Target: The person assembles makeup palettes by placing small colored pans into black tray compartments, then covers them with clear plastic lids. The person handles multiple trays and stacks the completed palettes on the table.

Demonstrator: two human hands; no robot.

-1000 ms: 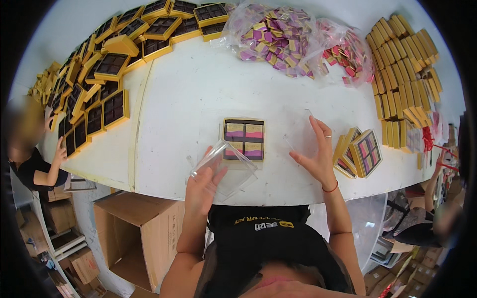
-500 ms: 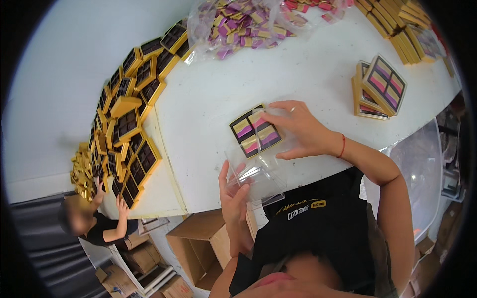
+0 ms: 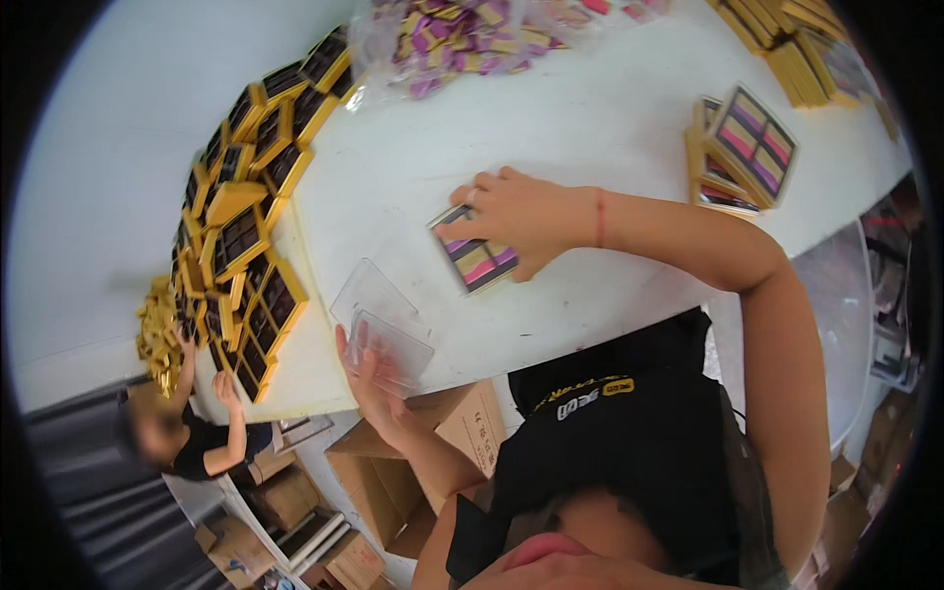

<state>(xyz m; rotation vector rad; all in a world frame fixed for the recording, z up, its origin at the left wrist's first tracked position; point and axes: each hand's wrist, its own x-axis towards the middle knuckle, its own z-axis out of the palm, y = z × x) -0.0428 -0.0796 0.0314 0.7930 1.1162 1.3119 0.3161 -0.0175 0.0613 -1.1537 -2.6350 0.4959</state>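
Right hand lies flat, fingers spread, on a filled palette tray w/ pink, purple & yellow pans, mid white surface. Left hand pinches a clear plastic lid at the near edge, apart from tray. Lid not yet on. Finished stack far right; empty gold trays left.
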